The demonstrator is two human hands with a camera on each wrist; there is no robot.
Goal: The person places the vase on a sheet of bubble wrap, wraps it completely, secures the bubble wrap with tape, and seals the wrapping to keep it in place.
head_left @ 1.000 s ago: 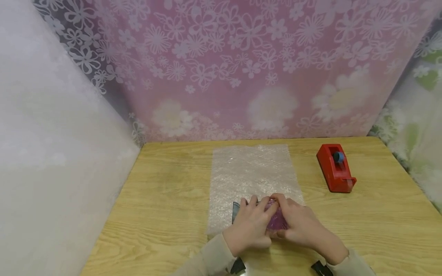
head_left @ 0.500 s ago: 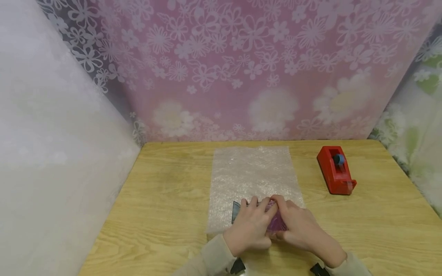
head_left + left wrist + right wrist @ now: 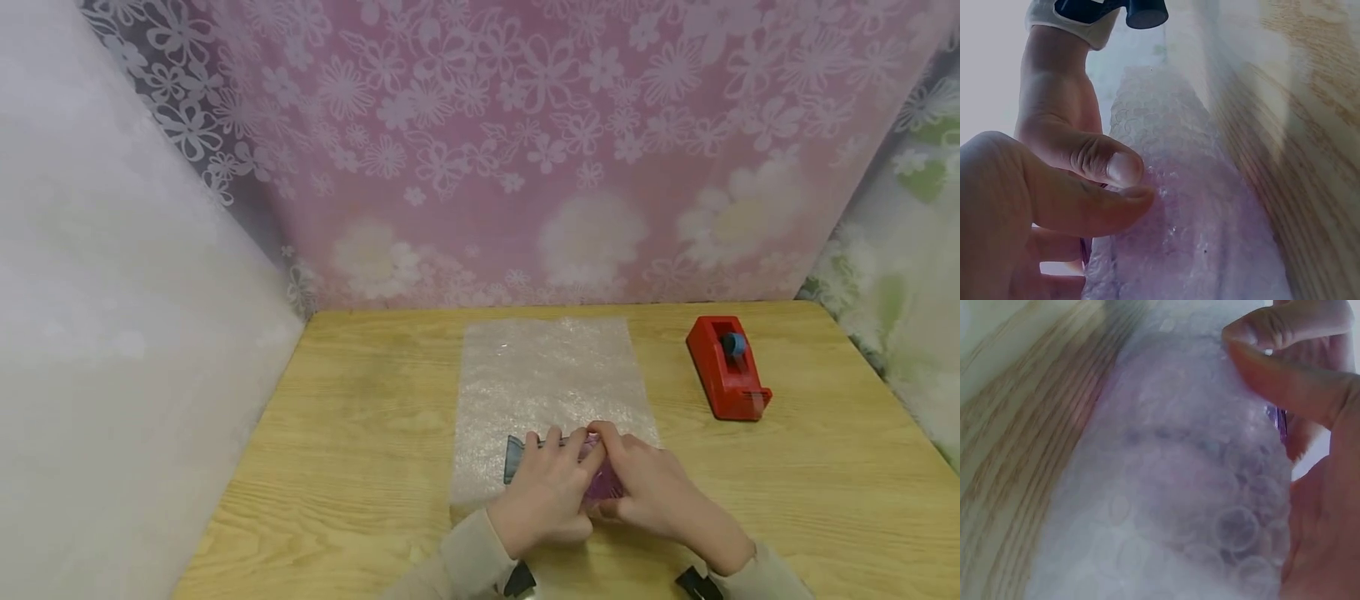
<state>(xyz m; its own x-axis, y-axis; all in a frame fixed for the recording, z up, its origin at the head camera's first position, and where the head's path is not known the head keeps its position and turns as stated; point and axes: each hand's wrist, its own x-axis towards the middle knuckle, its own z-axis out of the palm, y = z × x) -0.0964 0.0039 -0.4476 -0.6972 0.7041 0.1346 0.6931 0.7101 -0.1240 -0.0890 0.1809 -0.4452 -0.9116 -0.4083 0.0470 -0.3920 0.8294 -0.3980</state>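
A sheet of bubble wrap (image 3: 551,375) lies flat on the table, its near end under both hands. On it sits a purple item (image 3: 604,482) with a grey-blue end (image 3: 513,460); its kind is mostly hidden. My left hand (image 3: 546,493) holds it from above, fingers over the far side and thumb at the near side. My right hand (image 3: 651,487) grips its right part the same way. In the left wrist view, both thumbs press bubble wrap (image 3: 1191,212) against the item's near face. Purple also shows through the bubble wrap (image 3: 1166,481) in the right wrist view.
A red tape dispenser (image 3: 726,375) with a blue roll stands at the back right of the wooden table (image 3: 352,417). Flowered pink cloth (image 3: 480,167) hangs behind the table, and pale cloth lines both sides.
Almost nothing differs. Both hands keep their hold on the purple item, with only a tiny shift of the hands and of the view.
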